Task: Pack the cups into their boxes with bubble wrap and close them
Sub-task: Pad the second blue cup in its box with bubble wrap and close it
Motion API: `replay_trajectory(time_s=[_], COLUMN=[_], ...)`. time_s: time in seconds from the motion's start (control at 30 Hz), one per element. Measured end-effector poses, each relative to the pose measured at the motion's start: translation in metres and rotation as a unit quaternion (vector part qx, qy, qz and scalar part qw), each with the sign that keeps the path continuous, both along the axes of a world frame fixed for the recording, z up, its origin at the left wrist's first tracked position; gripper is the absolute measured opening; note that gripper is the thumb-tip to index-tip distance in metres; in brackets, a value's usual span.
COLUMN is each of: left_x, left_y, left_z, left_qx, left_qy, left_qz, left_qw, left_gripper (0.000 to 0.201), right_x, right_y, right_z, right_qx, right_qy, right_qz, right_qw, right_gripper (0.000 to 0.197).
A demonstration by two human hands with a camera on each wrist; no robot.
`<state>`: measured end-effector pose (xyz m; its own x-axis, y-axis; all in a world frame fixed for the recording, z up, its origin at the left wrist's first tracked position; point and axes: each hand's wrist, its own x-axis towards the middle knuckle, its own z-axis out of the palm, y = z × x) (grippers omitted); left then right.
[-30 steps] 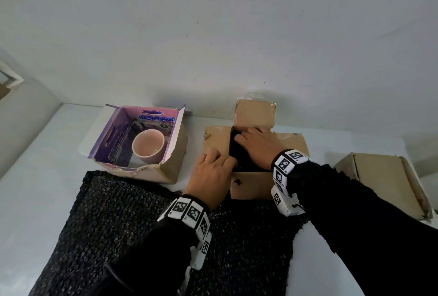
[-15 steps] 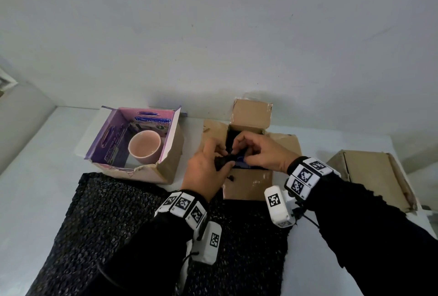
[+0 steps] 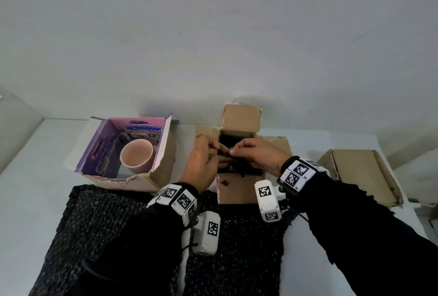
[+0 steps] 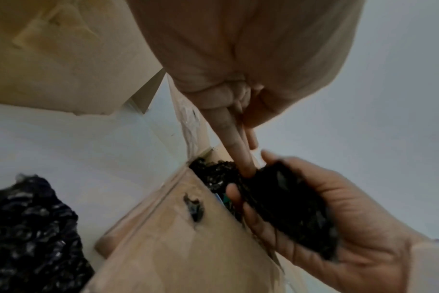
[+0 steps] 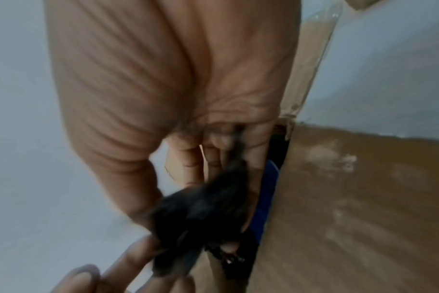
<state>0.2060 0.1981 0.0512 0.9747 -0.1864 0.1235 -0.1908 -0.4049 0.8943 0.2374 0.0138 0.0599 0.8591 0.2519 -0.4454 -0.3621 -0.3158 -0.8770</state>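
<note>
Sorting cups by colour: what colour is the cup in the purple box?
Pale pink cup, seen best in the head view.

A: Watching my feed, can anyone read something? The purple box (image 3: 132,146) has blue lettering on its inner walls, too blurry for me.

B: Same here. The wrist bands (image 3: 299,173) carry square black-and-white coded markers with tiny codes beside them, unreadable. Nothing else printed.

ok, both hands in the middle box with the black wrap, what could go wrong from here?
1. The black wrap bunches over the brown box rim, so the flaps may not shut.
2. The right hand and left hand tugging could shift the box.
3. The pink cup sits unwrapped.
</note>
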Motion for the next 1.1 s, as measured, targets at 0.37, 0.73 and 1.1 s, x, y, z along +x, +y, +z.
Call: replay_trajectory(time_s=[0.37,0.73,1.1], left_x=[0.011,0.018,0.017], left_y=[0.023,0.028,0.030], left_z=[-0.026,-0.036,-0.036], left_qx=[0.132,0.140,0.143], left_qy=[-0.058,-0.081,-0.082], left_qz=[-0.012,-0.037,-0.042], left_qw=[0.989,0.986,0.985], left_gripper=[0.038,0.019,0.021], right_x=[0.002,0.006,0.006], right_y=[0.026,0.010,0.034], right_z=[-0.004,-0.009,-0.014], right_qx=[-0.198,-0.198,-0.365], right_qy=[-0.178,-0.128,-0.157], right_qz=[0.193,0.196,0.131], right_qw=[0.944,0.952,0.908], right_gripper=[0.025,0.031,0.029])
